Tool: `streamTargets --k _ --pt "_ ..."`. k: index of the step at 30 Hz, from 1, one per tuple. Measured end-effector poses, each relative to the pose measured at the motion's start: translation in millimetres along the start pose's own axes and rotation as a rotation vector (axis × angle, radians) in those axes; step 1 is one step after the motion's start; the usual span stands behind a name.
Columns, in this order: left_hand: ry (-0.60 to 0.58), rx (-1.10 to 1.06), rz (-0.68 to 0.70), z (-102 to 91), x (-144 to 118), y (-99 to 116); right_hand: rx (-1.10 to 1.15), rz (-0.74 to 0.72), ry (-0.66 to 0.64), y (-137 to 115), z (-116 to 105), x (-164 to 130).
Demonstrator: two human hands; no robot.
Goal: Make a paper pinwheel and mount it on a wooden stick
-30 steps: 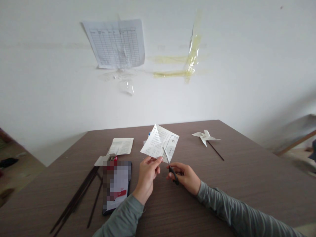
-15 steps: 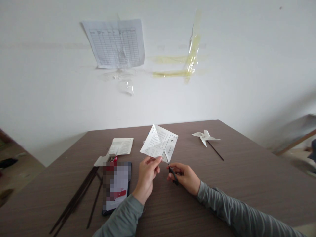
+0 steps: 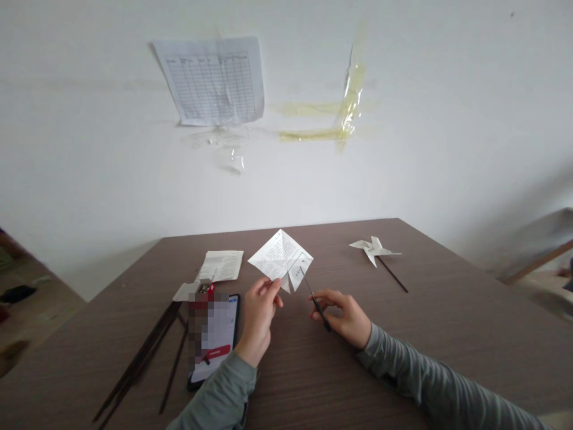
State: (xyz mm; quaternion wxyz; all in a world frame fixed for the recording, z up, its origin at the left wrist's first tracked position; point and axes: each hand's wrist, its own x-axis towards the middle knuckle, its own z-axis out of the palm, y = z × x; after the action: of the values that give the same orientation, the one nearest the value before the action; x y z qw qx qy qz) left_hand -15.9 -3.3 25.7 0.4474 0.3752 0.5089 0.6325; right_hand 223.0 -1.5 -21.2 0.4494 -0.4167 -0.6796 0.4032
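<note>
The scissors (image 3: 316, 300) have left the paper (image 3: 281, 258), pinched by left fingers (image 3: 271, 289).

The place looks like a plain office or craft room rather than a kitchen or workshop. A brown wood-grain table (image 3: 447, 334) stands against a bare white wall (image 3: 447, 119), where a printed grid sheet of paper (image 3: 213, 80) and strips of yellowed clear tape (image 3: 347, 110) are stuck. On the table lie a white paper pinwheel on a dark stick (image 3: 375, 251) and a bundle of thin dark sticks (image 3: 138, 361).
</note>
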Motion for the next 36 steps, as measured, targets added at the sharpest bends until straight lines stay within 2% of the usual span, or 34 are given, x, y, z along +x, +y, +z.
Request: streamTargets --k 5,8,16,19,28,36 --pt "-0.075 0.050 -0.017 -1.4 0.9 -1.5 -0.063 -0.021 0.315 18.0 -17.7 16.2" --pt "-0.140 0.088 -0.032 -1.9 1.5 -2.6 -0.015 0.007 0.397 28.0 -28.0 24.3" --pt "-0.290 0.140 -0.069 -1.7 5.7 -6.9 0.064 0.097 0.333 38.5 -31.6 30.7" --pt "-0.275 0.130 -0.061 -2.1 4.9 -6.1 0.126 0.113 0.296 36.5 -29.8 31.1" --pt "-0.101 0.100 -0.092 -3.5 2.7 -0.5 0.146 0.108 0.234 28.3 -25.8 29.5" --pt "-0.227 0.098 -0.137 1.7 -2.9 -7.9 0.215 0.113 0.294 26.8 -19.0 27.2"
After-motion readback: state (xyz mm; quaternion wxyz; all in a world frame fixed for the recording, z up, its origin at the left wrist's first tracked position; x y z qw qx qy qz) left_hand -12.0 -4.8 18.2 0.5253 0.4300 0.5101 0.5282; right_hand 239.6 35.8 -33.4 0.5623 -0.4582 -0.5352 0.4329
